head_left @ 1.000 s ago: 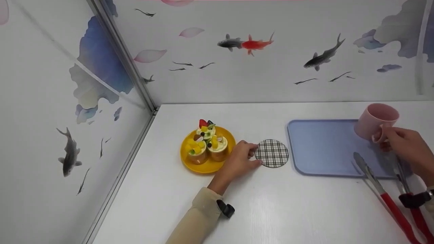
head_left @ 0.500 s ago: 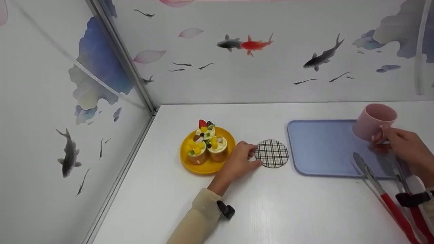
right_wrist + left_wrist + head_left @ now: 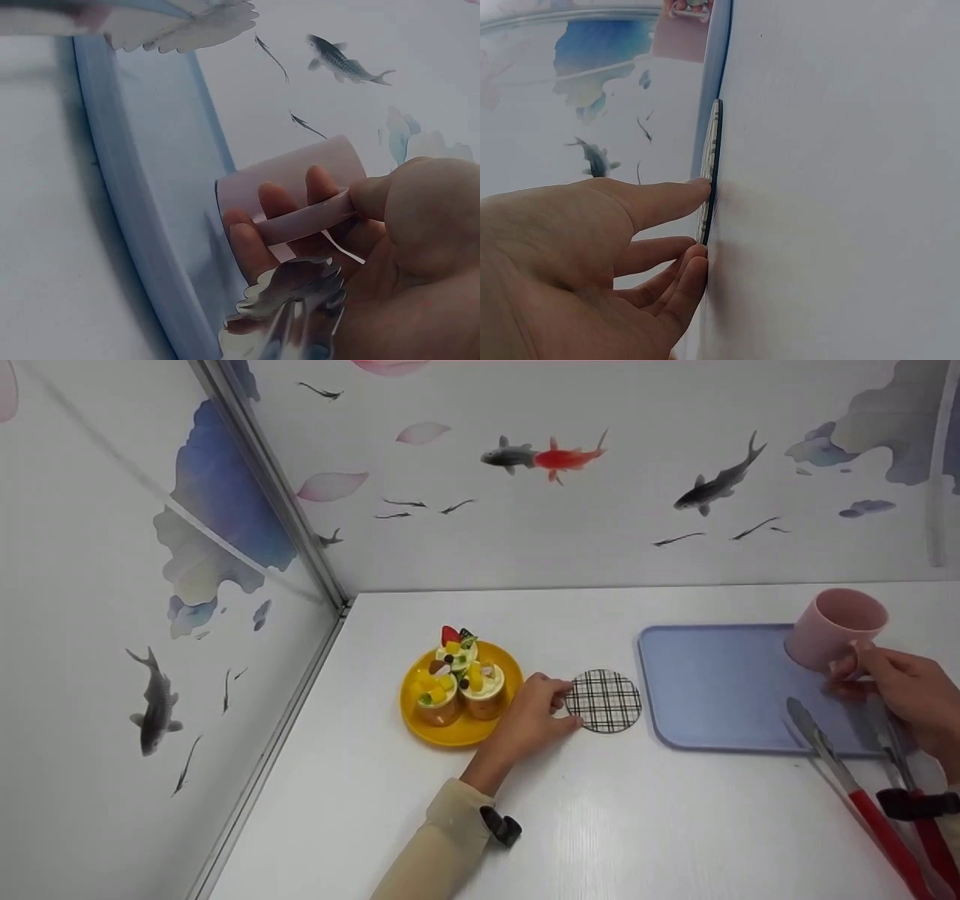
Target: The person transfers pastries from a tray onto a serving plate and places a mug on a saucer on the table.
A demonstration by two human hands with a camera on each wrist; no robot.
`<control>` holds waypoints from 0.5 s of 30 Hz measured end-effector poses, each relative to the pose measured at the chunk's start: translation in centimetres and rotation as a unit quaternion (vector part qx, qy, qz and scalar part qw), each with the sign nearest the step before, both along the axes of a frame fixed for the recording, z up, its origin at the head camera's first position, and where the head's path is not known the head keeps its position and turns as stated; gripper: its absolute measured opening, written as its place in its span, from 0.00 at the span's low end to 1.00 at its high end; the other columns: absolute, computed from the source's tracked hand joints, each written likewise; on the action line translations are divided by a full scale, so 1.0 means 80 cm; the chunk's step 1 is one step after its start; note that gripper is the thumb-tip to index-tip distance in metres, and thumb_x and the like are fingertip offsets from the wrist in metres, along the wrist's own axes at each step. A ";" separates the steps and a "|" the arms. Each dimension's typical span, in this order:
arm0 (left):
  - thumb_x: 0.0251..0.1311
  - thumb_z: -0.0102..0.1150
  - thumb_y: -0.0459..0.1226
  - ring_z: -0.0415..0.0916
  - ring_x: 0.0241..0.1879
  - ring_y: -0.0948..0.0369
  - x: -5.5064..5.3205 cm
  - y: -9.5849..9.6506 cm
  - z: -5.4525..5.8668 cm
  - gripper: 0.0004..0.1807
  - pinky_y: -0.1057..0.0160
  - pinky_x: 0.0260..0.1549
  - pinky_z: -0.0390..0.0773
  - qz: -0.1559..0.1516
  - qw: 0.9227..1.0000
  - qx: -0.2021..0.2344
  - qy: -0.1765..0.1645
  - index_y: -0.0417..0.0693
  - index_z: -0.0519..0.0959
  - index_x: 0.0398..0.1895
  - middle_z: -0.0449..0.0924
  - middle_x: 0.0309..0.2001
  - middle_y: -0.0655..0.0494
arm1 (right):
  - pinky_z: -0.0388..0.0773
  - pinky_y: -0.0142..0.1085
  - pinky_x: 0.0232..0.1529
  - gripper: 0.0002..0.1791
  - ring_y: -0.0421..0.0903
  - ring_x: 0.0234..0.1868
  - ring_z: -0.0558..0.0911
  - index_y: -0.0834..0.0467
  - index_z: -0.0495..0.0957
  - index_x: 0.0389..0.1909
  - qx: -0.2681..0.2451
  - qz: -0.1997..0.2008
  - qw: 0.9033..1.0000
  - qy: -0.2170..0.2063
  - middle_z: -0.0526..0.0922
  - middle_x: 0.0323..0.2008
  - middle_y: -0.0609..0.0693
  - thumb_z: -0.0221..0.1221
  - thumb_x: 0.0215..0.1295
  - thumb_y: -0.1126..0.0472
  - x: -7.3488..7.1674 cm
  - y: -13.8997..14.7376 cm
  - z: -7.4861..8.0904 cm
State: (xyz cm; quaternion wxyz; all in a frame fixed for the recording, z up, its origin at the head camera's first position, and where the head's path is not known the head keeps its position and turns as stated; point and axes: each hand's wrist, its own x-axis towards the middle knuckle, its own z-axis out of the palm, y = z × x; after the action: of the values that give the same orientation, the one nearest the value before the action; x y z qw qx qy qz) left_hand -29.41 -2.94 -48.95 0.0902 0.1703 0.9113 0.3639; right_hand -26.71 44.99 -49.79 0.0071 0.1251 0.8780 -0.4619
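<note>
In the head view my left hand [image 3: 529,715] grips the left edge of a round plaid coaster [image 3: 604,701] lying on the white table. The left wrist view shows the thumb and fingertips at the rim of the coaster [image 3: 711,161]. My right hand [image 3: 911,697] holds a pink mug [image 3: 838,628] by its handle at the right end of a blue tray [image 3: 720,682]. Fingers curl through the handle of the mug [image 3: 289,169] in the right wrist view, with the thumb on top. The mug stands upright, its base overlapping the tray.
Red-handled metal tongs [image 3: 874,821] lie spread at the tray's front right, their tips over its edge and close to my right wrist. Left of my left hand, a yellow plate [image 3: 414,718] bears several fruit-topped dessert cups [image 3: 436,701]. Printed walls rise behind and at the left.
</note>
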 end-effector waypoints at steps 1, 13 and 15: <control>0.57 0.72 0.44 0.71 0.45 0.63 0.000 0.000 0.000 0.30 0.70 0.45 0.75 0.001 1.000 0.001 -0.001 0.49 0.78 0.64 0.74 0.46 0.55 | 0.60 0.71 0.64 0.41 0.34 0.39 0.79 0.59 0.74 0.56 -0.003 -0.002 1.000 0.001 0.78 0.46 0.43 0.37 0.70 0.27 0.000 0.001 0.000; 0.58 0.72 0.44 0.72 0.47 0.61 0.002 0.001 0.002 0.30 0.70 0.46 0.76 0.002 1.000 0.000 -0.006 0.49 0.78 0.64 0.74 0.47 0.55 | 0.74 0.49 0.62 0.39 0.31 0.37 0.79 0.60 0.76 0.51 0.025 -0.014 0.999 0.038 0.78 0.42 0.43 0.38 0.72 0.29 0.003 -0.003 0.010; 0.57 0.72 0.44 0.72 0.46 0.61 0.000 0.000 0.002 0.30 0.70 0.46 0.76 0.001 1.000 0.001 -0.006 0.48 0.78 0.64 0.74 0.46 0.55 | 0.79 0.28 0.51 0.38 0.32 0.38 0.79 0.61 0.76 0.50 0.028 -0.015 0.998 0.049 0.78 0.43 0.43 0.38 0.72 0.31 0.004 -0.006 0.012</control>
State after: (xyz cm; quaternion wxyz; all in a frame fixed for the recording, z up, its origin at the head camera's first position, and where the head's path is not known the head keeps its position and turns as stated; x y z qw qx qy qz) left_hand -29.38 -2.93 -48.83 0.0956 0.1673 0.9104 0.3661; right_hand -26.42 44.54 -48.84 -0.0465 0.1155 0.8881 -0.4424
